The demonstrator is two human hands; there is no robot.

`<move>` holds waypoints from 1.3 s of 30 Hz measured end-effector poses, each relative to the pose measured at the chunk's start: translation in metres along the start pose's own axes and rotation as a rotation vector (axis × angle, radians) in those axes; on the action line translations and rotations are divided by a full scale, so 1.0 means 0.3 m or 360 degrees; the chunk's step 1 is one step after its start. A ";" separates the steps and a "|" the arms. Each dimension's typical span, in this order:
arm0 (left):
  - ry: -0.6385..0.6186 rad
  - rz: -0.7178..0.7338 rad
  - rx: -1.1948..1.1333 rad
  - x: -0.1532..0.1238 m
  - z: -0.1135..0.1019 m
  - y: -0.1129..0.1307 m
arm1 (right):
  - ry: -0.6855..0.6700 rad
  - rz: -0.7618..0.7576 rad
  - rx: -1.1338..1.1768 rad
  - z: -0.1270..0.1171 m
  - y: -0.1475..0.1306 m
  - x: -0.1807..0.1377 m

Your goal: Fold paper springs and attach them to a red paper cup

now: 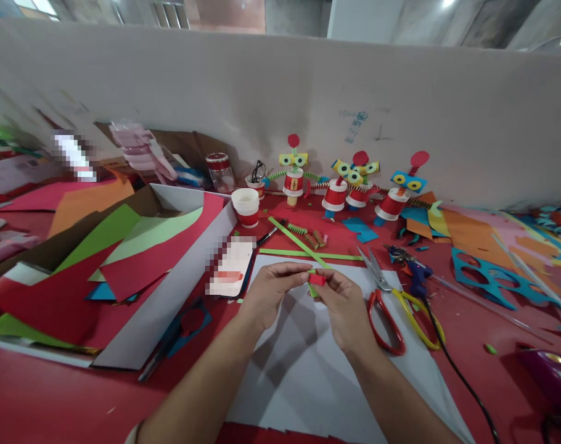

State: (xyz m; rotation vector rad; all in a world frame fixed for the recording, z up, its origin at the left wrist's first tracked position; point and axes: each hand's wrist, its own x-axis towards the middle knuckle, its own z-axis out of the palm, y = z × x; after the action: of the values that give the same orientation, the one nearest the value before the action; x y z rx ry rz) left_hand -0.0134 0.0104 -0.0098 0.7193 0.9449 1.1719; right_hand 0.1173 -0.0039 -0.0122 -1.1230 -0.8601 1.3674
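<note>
Red paper piece (317,280): between the hands, nearer the right
Right hand (345,302): pinching this piece
Left hand (267,295): fingers beside it; whether gripping, I cannot tell
Green paper strip (295,237): long axis slanting away, leftward

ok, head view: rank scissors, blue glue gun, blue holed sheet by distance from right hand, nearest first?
1. Scissors: just right of the right hand.
2. Blue glue gun: past the scissors, on the right.
3. Blue holed sheet: farther right.
</note>
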 end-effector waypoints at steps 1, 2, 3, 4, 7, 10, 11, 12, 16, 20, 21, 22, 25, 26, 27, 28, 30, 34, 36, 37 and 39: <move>0.0006 0.0057 0.0048 -0.002 -0.001 0.002 | 0.0001 -0.0043 -0.0045 -0.003 0.001 0.001; 0.0013 0.0115 0.0089 -0.004 0.000 0.003 | -0.0006 -0.0077 -0.0087 -0.006 0.002 0.001; 0.0021 0.0164 0.0119 -0.006 0.002 0.003 | -0.0017 -0.0107 -0.0126 -0.009 0.002 0.001; 0.0032 0.0207 0.0138 -0.009 0.005 0.003 | -0.0030 -0.0133 -0.0164 -0.011 0.001 0.001; 0.0098 0.0322 0.0148 -0.015 0.018 -0.004 | -0.0077 -0.0198 -0.0257 -0.016 0.000 0.001; 0.0175 0.0451 0.0146 -0.016 0.030 -0.016 | -0.0105 -0.0247 -0.0312 -0.020 0.002 0.001; 0.0185 0.0482 0.0153 -0.016 0.032 -0.021 | -0.0107 -0.0258 -0.0331 -0.020 0.003 0.001; 0.0191 0.0507 0.0159 -0.016 0.034 -0.025 | -0.0104 -0.0268 -0.0350 -0.020 0.002 0.001; 0.0217 0.0599 0.0180 -0.012 0.033 -0.036 | -0.0154 -0.0300 -0.0371 -0.014 -0.008 -0.006; 0.0229 0.0670 0.0204 -0.011 0.032 -0.043 | -0.0193 -0.0297 -0.0352 -0.007 -0.018 -0.011; 0.0232 0.0670 0.0191 -0.010 0.032 -0.045 | -0.0187 -0.0295 -0.0348 -0.007 -0.017 -0.010; 0.0227 0.0658 0.0168 -0.010 0.032 -0.046 | -0.0182 -0.0293 -0.0338 -0.008 -0.015 -0.008; 0.0177 0.0578 0.0079 -0.012 0.033 -0.044 | -0.0190 -0.0292 -0.0308 -0.014 -0.007 0.000; 0.0141 0.0543 0.0063 -0.013 0.034 -0.040 | -0.0190 -0.0301 -0.0303 -0.016 -0.005 0.003; 0.0102 0.0511 0.0053 -0.015 0.035 -0.036 | -0.0183 -0.0317 -0.0302 -0.017 -0.005 0.005; 0.0055 0.0478 0.0053 -0.017 0.036 -0.030 | -0.0173 -0.0333 -0.0308 -0.018 -0.006 0.006; -0.0057 0.0401 0.0062 -0.022 0.038 -0.021 | -0.0155 -0.0358 -0.0331 -0.018 -0.009 0.007; -0.0125 0.0309 0.0053 -0.021 0.035 -0.010 | -0.0148 -0.0395 -0.0428 -0.018 -0.012 0.004; -0.0095 0.0309 0.0058 -0.017 0.029 -0.007 | -0.0160 -0.0408 -0.0477 -0.018 -0.009 0.002; -0.0082 0.0310 0.0075 -0.015 0.026 -0.004 | -0.0168 -0.0413 -0.0495 -0.018 -0.008 0.003; -0.0081 0.0300 0.0131 -0.013 0.019 0.005 | -0.0163 -0.0443 -0.0518 -0.021 -0.008 0.006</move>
State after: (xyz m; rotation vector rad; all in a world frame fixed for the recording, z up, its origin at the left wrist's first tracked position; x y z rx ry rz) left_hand -0.0094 0.0070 -0.0052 0.9163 0.9015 1.2784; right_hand 0.1240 -0.0026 -0.0119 -1.1327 -1.2969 1.0850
